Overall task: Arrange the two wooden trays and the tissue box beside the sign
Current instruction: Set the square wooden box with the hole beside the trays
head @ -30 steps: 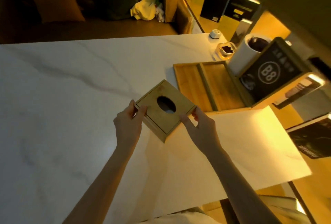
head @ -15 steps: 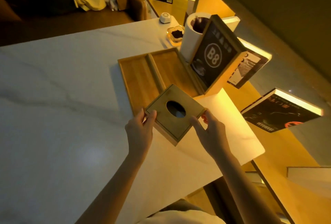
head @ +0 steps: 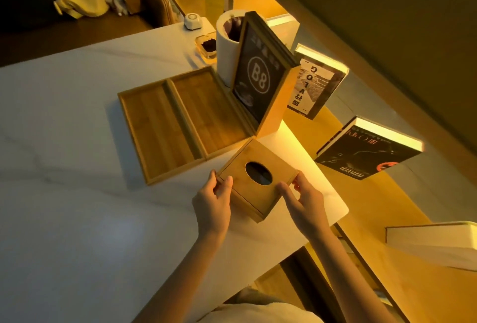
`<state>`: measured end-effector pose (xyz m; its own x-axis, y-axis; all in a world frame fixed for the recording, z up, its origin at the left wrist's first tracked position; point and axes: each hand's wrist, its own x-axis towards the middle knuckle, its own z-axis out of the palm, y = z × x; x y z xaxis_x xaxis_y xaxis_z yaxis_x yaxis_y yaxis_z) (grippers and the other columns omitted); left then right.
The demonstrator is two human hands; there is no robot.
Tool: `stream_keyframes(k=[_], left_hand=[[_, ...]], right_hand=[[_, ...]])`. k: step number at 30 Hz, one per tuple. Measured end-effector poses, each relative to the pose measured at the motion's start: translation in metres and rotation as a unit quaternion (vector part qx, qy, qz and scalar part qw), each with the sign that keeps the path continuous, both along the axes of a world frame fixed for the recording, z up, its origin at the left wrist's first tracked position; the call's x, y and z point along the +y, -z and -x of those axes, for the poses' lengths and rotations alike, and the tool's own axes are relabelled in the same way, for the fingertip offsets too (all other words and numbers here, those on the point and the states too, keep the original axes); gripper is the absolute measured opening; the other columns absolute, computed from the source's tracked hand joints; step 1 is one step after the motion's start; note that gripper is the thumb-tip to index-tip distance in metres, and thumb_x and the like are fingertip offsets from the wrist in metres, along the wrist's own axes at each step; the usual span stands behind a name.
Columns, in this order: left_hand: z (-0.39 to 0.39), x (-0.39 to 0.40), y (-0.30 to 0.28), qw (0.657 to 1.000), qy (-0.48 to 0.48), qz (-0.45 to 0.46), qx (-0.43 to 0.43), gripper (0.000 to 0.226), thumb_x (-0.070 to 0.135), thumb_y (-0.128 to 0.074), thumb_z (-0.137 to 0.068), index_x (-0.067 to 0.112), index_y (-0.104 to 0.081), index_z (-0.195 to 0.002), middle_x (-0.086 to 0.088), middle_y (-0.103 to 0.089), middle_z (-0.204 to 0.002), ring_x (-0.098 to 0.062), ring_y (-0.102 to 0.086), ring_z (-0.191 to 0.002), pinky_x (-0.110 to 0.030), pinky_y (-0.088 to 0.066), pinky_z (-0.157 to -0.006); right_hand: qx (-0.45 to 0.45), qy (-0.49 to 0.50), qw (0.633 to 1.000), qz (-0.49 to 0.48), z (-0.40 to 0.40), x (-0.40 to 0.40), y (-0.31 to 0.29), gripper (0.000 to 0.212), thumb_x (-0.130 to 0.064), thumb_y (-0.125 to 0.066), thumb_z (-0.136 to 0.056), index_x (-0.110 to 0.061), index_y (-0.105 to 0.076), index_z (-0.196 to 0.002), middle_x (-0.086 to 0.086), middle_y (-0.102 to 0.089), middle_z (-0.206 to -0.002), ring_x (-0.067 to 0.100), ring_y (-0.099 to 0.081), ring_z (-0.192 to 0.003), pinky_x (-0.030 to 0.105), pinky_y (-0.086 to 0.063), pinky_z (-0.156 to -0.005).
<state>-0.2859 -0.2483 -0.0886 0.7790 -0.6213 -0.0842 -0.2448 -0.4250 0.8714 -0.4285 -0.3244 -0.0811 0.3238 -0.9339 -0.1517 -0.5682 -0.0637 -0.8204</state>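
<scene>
The wooden tissue box has been carried closer to the B8 sign, its far corner just beside the sign's base and the nearer wooden tray. It is pinched between left hand and right hand, beside the second tray.

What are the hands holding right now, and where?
The square wooden tissue box, gripped at opposite corners: left hand on its left corner, right hand on its right.
</scene>
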Motion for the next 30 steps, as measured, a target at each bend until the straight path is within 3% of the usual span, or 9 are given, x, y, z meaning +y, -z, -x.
stream_keyframes(k=[10,13,15,17,19,22,24,26,30], left_hand=[[0.012,-0.007,0.009,1.000,-0.003,-0.028,0.003,0.045,0.021,-0.054,-0.086,0.000,-0.044,-0.125,-0.019,-0.068,-0.107,-0.028,-0.065,-0.095,-0.026,-0.048,-0.075],[0.011,-0.006,0.011,0.999,0.006,-0.034,0.001,0.045,0.020,-0.053,-0.086,-0.001,-0.045,-0.125,-0.020,-0.068,-0.106,-0.029,-0.065,-0.094,-0.027,-0.049,-0.075],[0.009,-0.004,0.013,0.999,0.019,-0.041,0.003,0.046,0.021,-0.051,-0.087,0.001,-0.042,-0.127,-0.020,-0.065,-0.113,-0.029,-0.062,-0.101,-0.028,-0.048,-0.080],[0.011,-0.001,0.013,0.998,0.050,-0.045,0.000,0.054,0.026,-0.048,-0.088,0.005,-0.030,-0.134,-0.017,-0.049,-0.135,-0.029,-0.048,-0.122,-0.028,-0.041,-0.093],[0.017,0.003,0.011,0.993,0.097,-0.045,-0.057,0.067,0.039,-0.045,-0.088,0.011,-0.013,-0.139,-0.012,-0.024,-0.150,-0.024,-0.023,-0.137,-0.035,-0.029,-0.106],[0.031,0.009,0.013,0.967,0.150,-0.093,-0.182,0.074,0.061,-0.020,-0.084,0.011,-0.009,-0.137,-0.013,-0.019,-0.150,-0.022,-0.012,-0.136,-0.043,-0.016,-0.108],[0.035,0.008,0.015,0.949,0.165,-0.147,-0.224,0.082,0.066,-0.004,-0.081,0.008,-0.017,-0.137,-0.014,-0.023,-0.149,-0.023,-0.011,-0.135,-0.046,-0.011,-0.105],[0.035,0.005,0.013,0.934,0.185,-0.195,-0.237,0.089,0.069,0.008,-0.074,0.010,-0.009,-0.139,-0.010,-0.011,-0.151,-0.022,0.000,-0.137,-0.046,0.000,-0.106],[0.026,0.000,0.009,0.915,0.218,-0.244,-0.236,0.075,0.066,0.004,-0.073,0.019,0.018,-0.130,0.000,0.020,-0.142,-0.018,0.017,-0.136,-0.044,0.013,-0.105]], right_hand=[[-0.012,-0.002,1.000,-0.018,0.011,-0.008,0.014,0.041,-0.030,-0.051,-0.088,-0.012,-0.046,-0.125,0.004,-0.055,-0.128,0.008,-0.043,-0.104,0.023,-0.039,-0.080],[-0.026,0.000,0.999,-0.020,0.011,-0.008,0.015,0.041,-0.032,-0.051,-0.087,-0.015,-0.046,-0.124,-0.005,-0.053,-0.122,0.010,-0.046,-0.107,0.009,-0.037,-0.075],[-0.040,0.008,0.999,-0.035,0.011,-0.008,0.015,0.042,-0.032,-0.052,-0.086,-0.017,-0.045,-0.124,-0.010,-0.049,-0.119,0.012,-0.047,-0.110,0.014,-0.041,-0.082],[-0.042,0.018,0.998,-0.050,0.012,-0.008,0.017,0.051,-0.037,-0.052,-0.086,-0.017,-0.039,-0.131,-0.007,-0.046,-0.130,0.017,-0.043,-0.121,0.032,-0.042,-0.095],[-0.026,0.032,0.998,-0.042,0.013,-0.008,0.017,0.065,-0.045,-0.051,-0.085,-0.020,-0.027,-0.140,0.000,-0.035,-0.147,0.021,-0.032,-0.133,0.044,-0.034,-0.105],[-0.028,0.023,0.999,-0.018,0.013,-0.006,0.018,0.058,-0.034,-0.050,-0.088,-0.024,-0.025,-0.140,0.002,-0.032,-0.149,0.021,-0.030,-0.135,0.042,-0.032,-0.106],[-0.042,0.024,0.999,-0.018,0.014,-0.005,0.019,0.054,-0.030,-0.051,-0.089,-0.023,-0.031,-0.138,0.003,-0.039,-0.145,0.022,-0.035,-0.132,0.041,-0.035,-0.104],[-0.052,0.039,0.998,-0.022,0.014,-0.003,0.020,0.053,-0.029,-0.054,-0.087,-0.021,-0.035,-0.136,0.004,-0.043,-0.142,0.023,-0.038,-0.130,0.043,-0.036,-0.103],[-0.065,0.067,0.995,-0.023,0.011,0.000,0.022,0.053,-0.030,-0.057,-0.085,-0.021,-0.039,-0.134,0.004,-0.046,-0.140,0.025,-0.042,-0.127,0.043,-0.040,-0.100]])
